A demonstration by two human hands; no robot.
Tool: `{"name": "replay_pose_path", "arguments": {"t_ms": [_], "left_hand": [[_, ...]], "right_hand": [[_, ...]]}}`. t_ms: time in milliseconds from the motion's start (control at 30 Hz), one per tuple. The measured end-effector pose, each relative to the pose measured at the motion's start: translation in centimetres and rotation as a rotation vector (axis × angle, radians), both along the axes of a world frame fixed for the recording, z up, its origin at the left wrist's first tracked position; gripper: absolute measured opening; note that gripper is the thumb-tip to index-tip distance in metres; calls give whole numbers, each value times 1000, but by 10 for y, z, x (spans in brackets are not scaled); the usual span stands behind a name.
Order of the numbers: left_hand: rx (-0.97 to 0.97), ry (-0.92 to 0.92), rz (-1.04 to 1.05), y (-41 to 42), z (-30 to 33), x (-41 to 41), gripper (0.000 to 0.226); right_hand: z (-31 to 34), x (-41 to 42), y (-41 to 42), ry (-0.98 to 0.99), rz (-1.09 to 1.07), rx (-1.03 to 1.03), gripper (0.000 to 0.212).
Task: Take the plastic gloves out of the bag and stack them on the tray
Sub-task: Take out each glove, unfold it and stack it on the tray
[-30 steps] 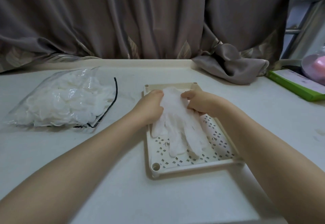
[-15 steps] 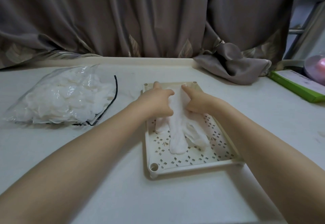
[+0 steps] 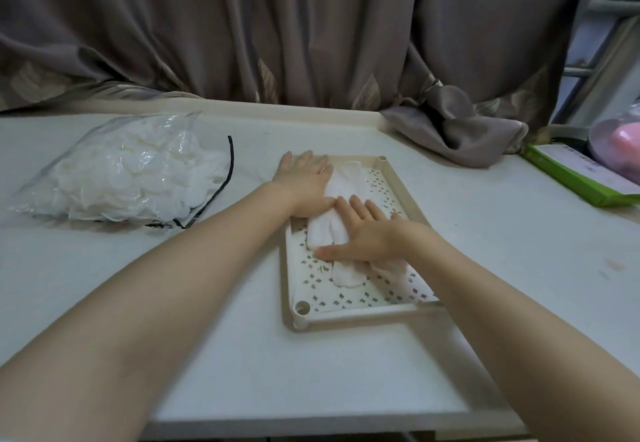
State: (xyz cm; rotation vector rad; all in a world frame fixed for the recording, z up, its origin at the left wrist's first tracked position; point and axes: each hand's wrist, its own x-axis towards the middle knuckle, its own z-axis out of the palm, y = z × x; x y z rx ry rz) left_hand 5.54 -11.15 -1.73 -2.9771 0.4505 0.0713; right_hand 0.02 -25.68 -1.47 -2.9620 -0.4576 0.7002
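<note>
Head view: your table (image 3: 450, 233) carries the bag (image 3: 131, 178) of plastic gloves at far left, well apart from the tray (image 3: 349, 320) at centre. A glove (image 3: 343, 188) lies flat in the tray, long axis running away from you. Your left hand (image 3: 304, 181) presses its far end, your right hand (image 3: 363, 233) its middle; both have straight, spread fingers gripping nothing. For the next glove, the bag lies left of your left hand, the nearer one.

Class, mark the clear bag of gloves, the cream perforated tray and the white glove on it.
clear bag of gloves (image 3: 131, 174), head view, middle
cream perforated tray (image 3: 349, 320), head view, near rim
white glove (image 3: 346, 185), head view, cuff end
</note>
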Motion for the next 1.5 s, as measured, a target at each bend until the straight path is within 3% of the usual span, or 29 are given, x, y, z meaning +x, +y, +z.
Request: {"name": "replay_pose_path", "arguments": {"t_ms": [67,133,200,267,367,433,533,633,733,900,1100,1267,1367,1500], "left_hand": [[-203,-23,-71,8,-2,-11,50],[-479,114,-186,23,2,-29,37],[-599,234,-240,46,8,-44,30],[-477,223,-267,66,9,-49,33],[-211,41,-375,71,6,-49,25],[-164,-115,-440,60,3,-53,18],[-136,-216,-423,23,-3,-62,28],[-113,-222,-275,-22,-8,-70,39],[-310,-176,-162,-33,-4,-70,36],[-46,-324,-20,17,-6,-68,39],[-331,-312,16,23,-14,-74,34],[-464,-632,-40,71,16,-91,35],[-459,-854,41,125,13,-90,25],[-574,-631,286,171,6,-77,21]], "right_hand": [[-4,-2,-1,0,-11,-36,115],[-1,-1,-1,20,-6,-83,116],[9,1,-2,31,-19,-65,108],[20,4,-4,6,-87,104,87],[34,-1,-2,-170,-191,332,66],[42,-7,2,-277,-195,339,59],[49,-13,6,-324,-196,333,34],[51,-15,10,-340,-255,379,45],[45,-15,10,-345,-318,414,43],[39,-13,4,-365,-367,414,45],[44,-12,39,-455,-321,559,40],[35,-13,77,-534,-280,780,39],[20,-10,117,-434,-257,885,35],[7,0,176,-244,-116,800,35]]}}
